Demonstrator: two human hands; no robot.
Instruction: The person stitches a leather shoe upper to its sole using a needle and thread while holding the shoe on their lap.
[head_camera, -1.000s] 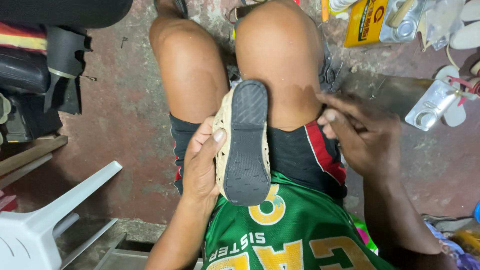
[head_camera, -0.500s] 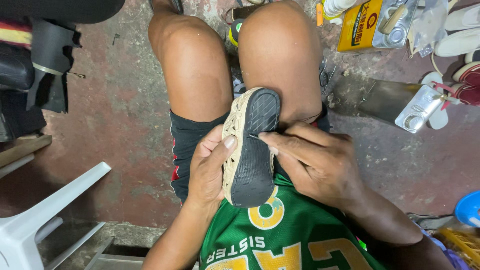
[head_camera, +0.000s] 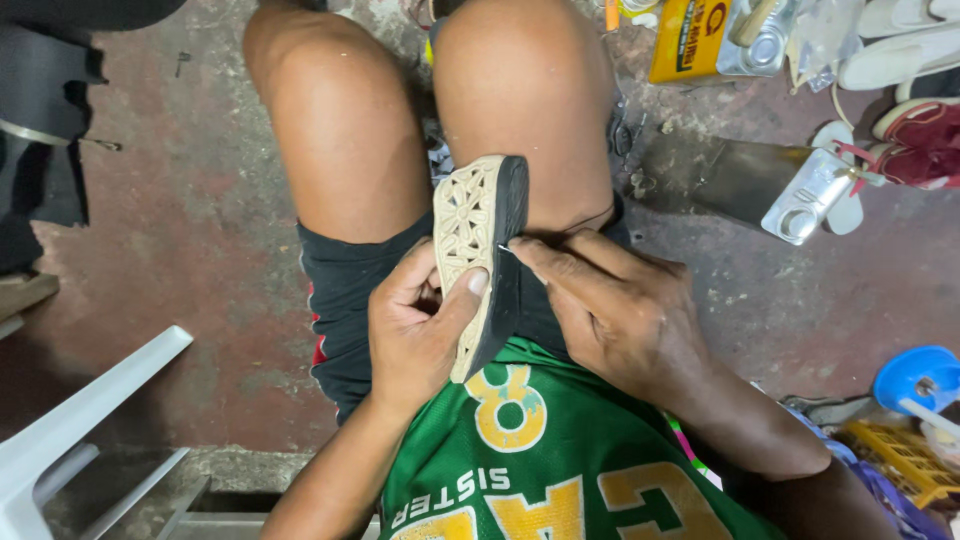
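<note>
Head view: the left hand (head_camera: 420, 325) grips the sole (head_camera: 480, 260) on edge over the lap, fingers closed round it. The right hand (head_camera: 610, 305) has come onto its dark rim, fingertips pinching a needle (head_camera: 503, 249); stitching is underway.

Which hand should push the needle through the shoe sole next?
Probably the right hand: its fingertips already pinch the thin needle against the dark edge of the shoe sole. The left hand is busy, its grip wrapped around the sole to keep it propped on the lap.
</note>
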